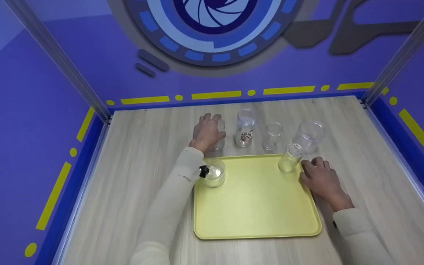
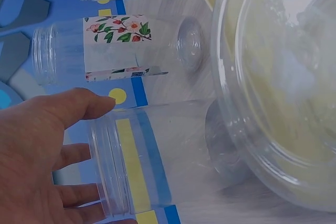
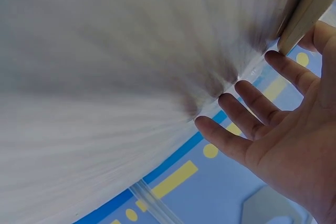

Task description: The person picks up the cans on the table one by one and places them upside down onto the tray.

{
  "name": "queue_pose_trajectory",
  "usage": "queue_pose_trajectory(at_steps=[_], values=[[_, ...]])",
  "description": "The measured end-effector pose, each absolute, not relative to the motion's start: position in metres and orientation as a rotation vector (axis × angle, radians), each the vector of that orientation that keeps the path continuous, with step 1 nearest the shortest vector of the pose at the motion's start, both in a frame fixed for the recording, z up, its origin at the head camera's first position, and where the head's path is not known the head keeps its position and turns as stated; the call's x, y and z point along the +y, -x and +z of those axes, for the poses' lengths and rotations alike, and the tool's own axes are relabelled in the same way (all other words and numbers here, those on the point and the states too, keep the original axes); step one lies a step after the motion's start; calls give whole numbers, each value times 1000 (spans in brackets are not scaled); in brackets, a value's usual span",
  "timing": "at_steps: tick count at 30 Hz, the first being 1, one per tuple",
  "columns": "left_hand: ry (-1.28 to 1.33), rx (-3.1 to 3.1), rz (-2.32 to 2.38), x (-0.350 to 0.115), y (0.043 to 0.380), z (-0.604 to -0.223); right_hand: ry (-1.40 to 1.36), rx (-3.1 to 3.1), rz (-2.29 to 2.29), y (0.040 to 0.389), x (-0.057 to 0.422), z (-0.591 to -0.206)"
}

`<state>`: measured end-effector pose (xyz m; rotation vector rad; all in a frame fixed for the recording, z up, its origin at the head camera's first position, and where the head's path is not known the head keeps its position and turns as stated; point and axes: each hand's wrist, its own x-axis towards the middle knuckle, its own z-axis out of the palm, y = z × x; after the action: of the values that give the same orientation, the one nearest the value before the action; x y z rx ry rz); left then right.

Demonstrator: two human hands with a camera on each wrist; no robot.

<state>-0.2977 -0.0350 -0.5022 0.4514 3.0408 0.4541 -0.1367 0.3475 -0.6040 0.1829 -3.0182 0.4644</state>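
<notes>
My left hand (image 1: 207, 133) grips a transparent jar (image 1: 219, 134) by its rim, behind the tray's back left corner. In the left wrist view, thumb and fingers lie around the threaded neck of this jar (image 2: 168, 153), which stands upright. A wide, low transparent container (image 1: 215, 177) sits on the yellow tray's (image 1: 256, 206) back left corner, beside my left sleeve. At the tray's right edge, my right hand (image 1: 321, 178) rests with fingertips on the table and thumb by the rim; its fingers (image 3: 257, 103) are loosely extended. Near it, a small transparent jar (image 1: 290, 158) stands on the tray's back right corner.
Behind the tray stand a tall jar with a floral label (image 1: 245, 129), a slim transparent jar (image 1: 272, 136) and a wider transparent jar (image 1: 309, 137). Blue-purple panels (image 1: 87, 70) wall the wooden table (image 1: 134, 154) at the back and both sides.
</notes>
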Motion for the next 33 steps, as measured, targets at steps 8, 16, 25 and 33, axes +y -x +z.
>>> queue_pose_trajectory(at_steps=[8, 16, 25, 33], values=[[-434, 3032, 500, -34, 299, -502, -180, -3025, 458, 136, 346, -603], [-417, 3022, 512, -34, 298, -500, -186, -3015, 462, 136, 347, -605], [-400, 3029, 535, -36, 299, -499, -189, -3018, 454, 136, 347, -603], [-393, 3030, 607, -40, 297, -497, -175, -3041, 458, 136, 347, -604]])
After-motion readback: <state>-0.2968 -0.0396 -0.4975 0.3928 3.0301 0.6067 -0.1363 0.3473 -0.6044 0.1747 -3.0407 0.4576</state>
